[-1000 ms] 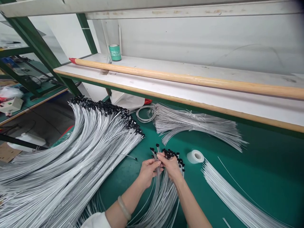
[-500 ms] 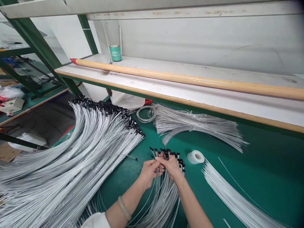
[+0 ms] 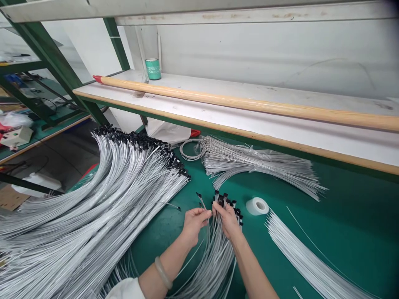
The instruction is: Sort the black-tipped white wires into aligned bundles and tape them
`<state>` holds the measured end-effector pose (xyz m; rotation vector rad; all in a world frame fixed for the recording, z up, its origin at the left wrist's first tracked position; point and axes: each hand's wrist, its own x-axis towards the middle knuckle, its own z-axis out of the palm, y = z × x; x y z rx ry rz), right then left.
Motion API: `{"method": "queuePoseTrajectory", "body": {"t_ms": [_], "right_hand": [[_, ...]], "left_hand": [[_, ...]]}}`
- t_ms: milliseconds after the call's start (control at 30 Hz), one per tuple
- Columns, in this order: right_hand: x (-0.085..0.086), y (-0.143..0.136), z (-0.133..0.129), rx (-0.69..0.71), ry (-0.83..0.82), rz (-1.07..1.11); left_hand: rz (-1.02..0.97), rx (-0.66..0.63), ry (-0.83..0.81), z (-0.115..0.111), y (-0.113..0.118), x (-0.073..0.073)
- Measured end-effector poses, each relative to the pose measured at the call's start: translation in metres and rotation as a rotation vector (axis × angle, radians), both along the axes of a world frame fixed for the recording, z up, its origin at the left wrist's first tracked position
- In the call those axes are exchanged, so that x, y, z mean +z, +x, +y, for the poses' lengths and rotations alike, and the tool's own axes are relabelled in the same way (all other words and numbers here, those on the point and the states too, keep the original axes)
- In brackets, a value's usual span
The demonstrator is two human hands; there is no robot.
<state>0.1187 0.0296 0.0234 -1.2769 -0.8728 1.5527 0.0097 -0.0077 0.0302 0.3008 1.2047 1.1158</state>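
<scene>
My right hand (image 3: 228, 219) is closed around the upper end of a bunch of thin grey cables (image 3: 212, 265), just below their black connectors (image 3: 225, 198). Close beside it on the left, my left hand (image 3: 195, 223) pinches a few single cables (image 3: 202, 201) that have black tips. These stand slightly apart from the bunch. The lower part of the bunch runs down toward me between my forearms. My fingers hide how many cables each hand holds.
A large pile of grey cables (image 3: 102, 216) with black ends covers the left side. A white tape roll (image 3: 257, 206) and loose wires (image 3: 308, 253) lie to the right. More wires (image 3: 249, 162) lie behind, under a shelf (image 3: 280, 136) bearing a wooden pole (image 3: 218, 99) and a green tape roll (image 3: 153, 69).
My hands have drawn slightly apart. Some black-tipped cables that stood between them are now gathered with the bunch in my right hand, and fewer stick up at my left.
</scene>
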Motion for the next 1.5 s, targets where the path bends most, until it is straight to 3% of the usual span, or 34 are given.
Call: {"method": "queuePoseTrajectory", "body": {"t_ms": [233, 433, 700, 1067, 1300, 1500], "right_hand": [[0.014, -0.008, -0.002, 0.144, -0.111, -0.007], [0.014, -0.007, -0.001, 0.078, -0.059, 0.007], [0.008, -0.003, -0.003, 0.112, 0.006, -0.049], [0.01, -0.002, -0.003, 0.136, 0.04, -0.015], [0.011, -0.002, -0.003, 0.072, 0.025, -0.017], [0.001, 0.012, -0.004, -0.074, -0.044, 0.078]], "left_hand": [[-0.027, -0.099, 0.015, -0.001, -0.001, -0.001], [-0.013, -0.08, 0.01, -0.001, -0.005, 0.0], [0.024, -0.01, -0.002, 0.0, -0.001, 0.0], [0.025, -0.031, 0.016, -0.001, -0.002, 0.001], [0.023, -0.034, 0.009, 0.0, -0.005, 0.002], [0.028, 0.006, -0.027, 0.001, -0.02, -0.003]]}}
